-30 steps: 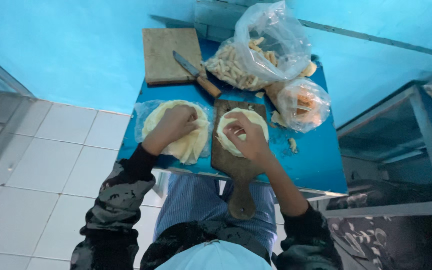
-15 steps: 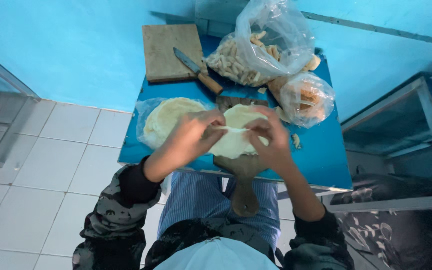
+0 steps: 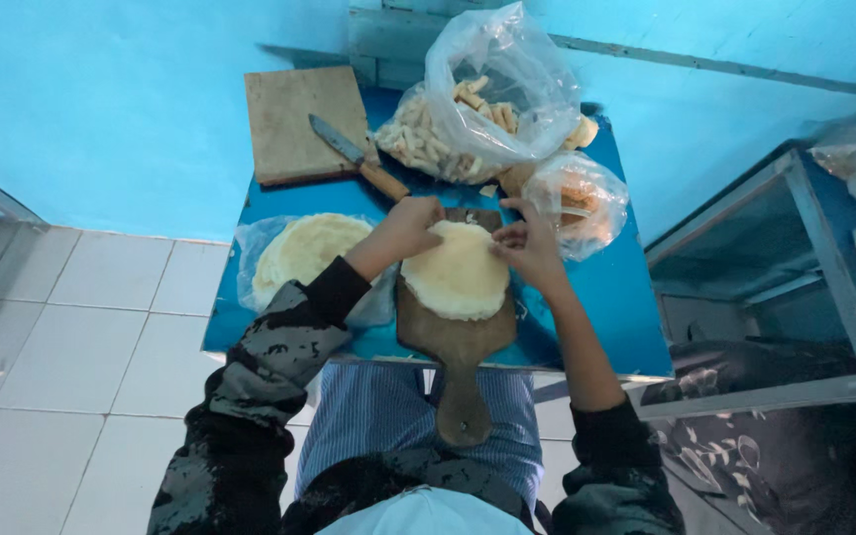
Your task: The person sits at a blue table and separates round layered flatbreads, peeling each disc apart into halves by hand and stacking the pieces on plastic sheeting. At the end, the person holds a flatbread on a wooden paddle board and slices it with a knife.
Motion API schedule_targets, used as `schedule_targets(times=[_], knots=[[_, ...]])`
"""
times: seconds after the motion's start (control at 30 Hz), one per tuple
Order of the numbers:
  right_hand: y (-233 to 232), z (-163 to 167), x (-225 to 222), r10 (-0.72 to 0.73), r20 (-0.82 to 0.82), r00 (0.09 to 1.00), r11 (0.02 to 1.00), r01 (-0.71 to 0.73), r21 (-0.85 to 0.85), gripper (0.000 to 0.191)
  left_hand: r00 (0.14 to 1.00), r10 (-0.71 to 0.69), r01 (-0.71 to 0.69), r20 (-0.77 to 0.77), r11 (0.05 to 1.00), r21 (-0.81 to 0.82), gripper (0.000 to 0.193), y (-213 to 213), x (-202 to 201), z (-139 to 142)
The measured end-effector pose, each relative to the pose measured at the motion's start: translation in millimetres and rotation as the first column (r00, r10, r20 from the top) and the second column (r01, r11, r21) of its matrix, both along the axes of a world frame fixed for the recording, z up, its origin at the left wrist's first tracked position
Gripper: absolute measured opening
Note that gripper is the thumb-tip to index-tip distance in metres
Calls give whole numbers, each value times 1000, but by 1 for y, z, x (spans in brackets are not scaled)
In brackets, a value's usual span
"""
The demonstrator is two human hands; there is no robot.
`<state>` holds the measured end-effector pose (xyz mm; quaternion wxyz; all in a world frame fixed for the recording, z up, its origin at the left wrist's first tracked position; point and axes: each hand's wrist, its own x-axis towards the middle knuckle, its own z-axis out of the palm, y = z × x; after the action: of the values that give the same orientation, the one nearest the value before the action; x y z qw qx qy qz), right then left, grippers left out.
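A round, pale dough sheet (image 3: 456, 269) is lying flat on a wooden paddle board (image 3: 458, 342) whose handle is jutting over the near edge of the blue worktop (image 3: 606, 297). The left hand (image 3: 406, 226) and right hand (image 3: 527, 248) are pinching the sheet's far rim, fingers clamped on the dough. It looks like the spreading step; next the sheet likely needs smoothing flat. A stack of sheets (image 3: 304, 253), a knife (image 3: 359, 157), a cutting board (image 3: 294, 124) and bags of filling (image 3: 478, 104) are surrounding it; blue walls and white floor tiles (image 3: 81, 337) are enclosing the spot.
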<state>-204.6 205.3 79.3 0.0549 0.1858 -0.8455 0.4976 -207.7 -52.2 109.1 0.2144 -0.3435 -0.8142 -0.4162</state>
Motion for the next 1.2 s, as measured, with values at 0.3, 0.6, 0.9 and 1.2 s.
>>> schedule_targets(times=[0.3,0.6,0.9,1.2], knots=[[4,-13,-2,-99,-97,990,994,94,-58,69,988,-26,-4,151,980,197,31,-2,2,-18],[-18,7,52,-74,-486,871,965,186,187,51,970,240,-240,-39,971,3,26,-22,21,-26],[-29,8,153,200,-462,864,922,-7,386,39,947,312,-289,76,931,-221,31,-95,109,-48],[-69,19,165,-15,-439,898,991,71,113,34,908,292,-358,299,913,195,15,-121,95,-59]])
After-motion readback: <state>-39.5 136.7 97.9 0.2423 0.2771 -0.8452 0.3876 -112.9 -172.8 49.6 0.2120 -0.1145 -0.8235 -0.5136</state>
